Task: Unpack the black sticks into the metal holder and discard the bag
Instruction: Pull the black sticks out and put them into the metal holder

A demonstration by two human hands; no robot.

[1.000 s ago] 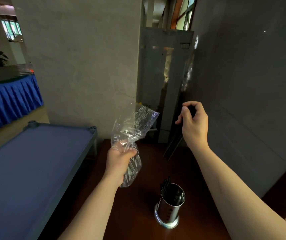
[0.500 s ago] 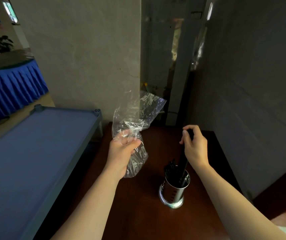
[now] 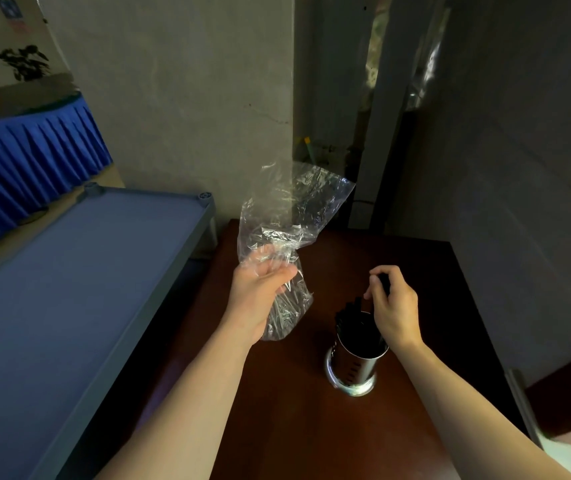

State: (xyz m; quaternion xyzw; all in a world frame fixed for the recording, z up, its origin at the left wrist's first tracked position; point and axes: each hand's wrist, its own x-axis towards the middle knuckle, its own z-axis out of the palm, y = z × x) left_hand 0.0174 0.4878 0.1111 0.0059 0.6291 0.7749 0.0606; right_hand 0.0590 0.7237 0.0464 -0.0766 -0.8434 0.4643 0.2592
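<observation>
Since half a second ago the right hand (image 3: 393,308) has sunk lower, so the black sticks (image 3: 353,315) it carries now sit deeper in the metal holder (image 3: 356,363), with only their tops showing above the rim. Its fingers are curled and pinch the top of one bundle of sticks just above the holder's mouth. The holder stands upright on the dark brown counter (image 3: 277,410), its perforated steel wall catching some light near the base.

Left of it, the left hand (image 3: 259,289) grips the clear plastic bag (image 3: 287,244) around its crumpled middle, fingers closed on the film; the open end flares upward and the lower end hangs beside the wrist, clear of the counter. The bag looks emptied of sticks.

A blue-topped trolley (image 3: 69,289) with a grey frame stands against the counter's left edge. Farther back, a blue pleated skirt (image 3: 27,161) drapes another table. A poster on the far wall at upper left bears print too blurred to read, and no label shows on the bag or holder.
</observation>
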